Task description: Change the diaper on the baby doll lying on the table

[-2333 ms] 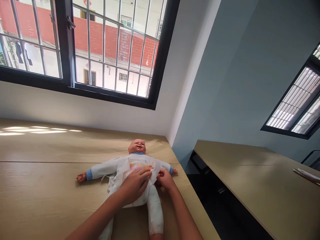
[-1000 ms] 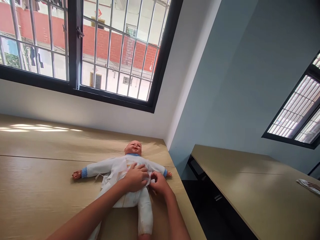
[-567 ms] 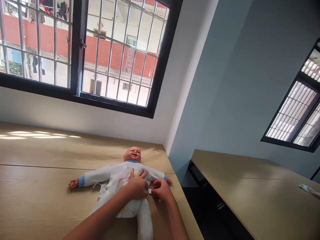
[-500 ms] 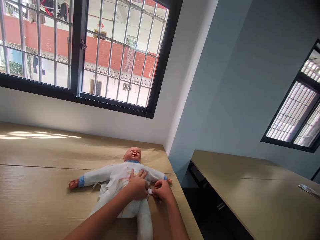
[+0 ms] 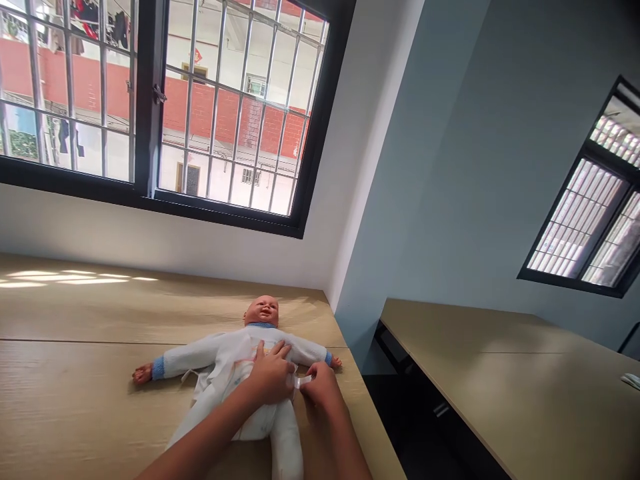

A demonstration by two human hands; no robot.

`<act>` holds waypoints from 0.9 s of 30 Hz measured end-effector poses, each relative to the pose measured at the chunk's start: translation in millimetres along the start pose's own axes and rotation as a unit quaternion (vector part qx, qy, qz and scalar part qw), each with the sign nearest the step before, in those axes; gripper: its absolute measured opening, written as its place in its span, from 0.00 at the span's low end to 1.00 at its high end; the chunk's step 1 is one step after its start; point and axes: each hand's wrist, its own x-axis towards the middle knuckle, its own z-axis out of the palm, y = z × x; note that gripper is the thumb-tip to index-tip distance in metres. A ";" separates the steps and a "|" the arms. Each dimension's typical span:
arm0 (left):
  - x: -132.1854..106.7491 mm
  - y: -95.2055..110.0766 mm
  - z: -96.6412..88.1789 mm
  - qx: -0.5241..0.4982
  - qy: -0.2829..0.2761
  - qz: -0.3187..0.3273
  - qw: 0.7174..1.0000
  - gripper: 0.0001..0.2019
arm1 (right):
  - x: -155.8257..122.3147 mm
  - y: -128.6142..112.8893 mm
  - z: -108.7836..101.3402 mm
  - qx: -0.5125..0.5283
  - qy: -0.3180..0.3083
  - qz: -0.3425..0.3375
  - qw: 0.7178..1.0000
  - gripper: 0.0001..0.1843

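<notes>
A baby doll (image 5: 262,311) lies on its back on the wooden table, arms stretched out to both sides. It wears a white outfit with a blue collar and blue cuffs, and a white diaper (image 5: 256,424) around its hips. My left hand (image 5: 273,375) rests on the doll's belly with fingers spread, pressing on the diaper's front. Pinched in the fingers of my right hand (image 5: 323,387) is a white diaper tab (image 5: 303,381), stretched out at the doll's side beside my left hand. My left forearm covers part of the doll's hip and leg.
The doll's table (image 5: 65,400) ends at an edge just right of my right hand. Past a dark gap stands a second table (image 5: 480,387) with a paper-like item (image 5: 631,381) on it. A barred window (image 5: 230,113) is in the wall behind.
My right hand has drawn the diaper tab slightly outward, so more of it shows. My left hand stays on the doll's belly. The view has shifted a little.
</notes>
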 end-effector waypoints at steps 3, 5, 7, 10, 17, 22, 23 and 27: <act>-1.6 0.1 1.5 -0.001 0.006 -0.008 1.000 0.18 | 2.6 0.7 -1.9 0.021 -0.025 0.025 0.999 0.13; -2.8 0.3 2.4 -0.001 0.011 -0.016 1.000 0.19 | 5.0 -0.7 -6.1 0.045 -0.068 0.054 0.995 0.11; -3.3 0.5 2.9 0.001 0.017 -0.032 0.999 0.20 | 6.9 -2.7 -11.7 0.075 -0.114 0.079 0.987 0.11; -2.2 0.1 3.3 0.005 0.017 -0.062 0.998 0.22 | 7.7 -4.3 -19.5 0.119 -0.157 0.096 0.976 0.12; 3.2 -1.2 6.1 0.012 -0.012 -0.087 0.996 0.24 | 5.1 -2.8 -26.2 0.208 -0.207 0.092 0.952 0.09; 6.3 2.2 8.8 0.033 -0.030 -0.085 0.995 0.22 | 5.7 -0.8 -26.4 0.233 -0.221 0.087 0.943 0.08; 7.3 3.0 9.7 0.035 -0.025 -0.085 0.995 0.22 | 5.9 -0.2 -26.2 0.237 -0.220 0.085 0.943 0.08; 12.6 6.6 14.4 0.039 0.012 -0.113 0.993 0.20 | 7.4 2.9 -25.0 0.247 -0.214 0.079 0.942 0.10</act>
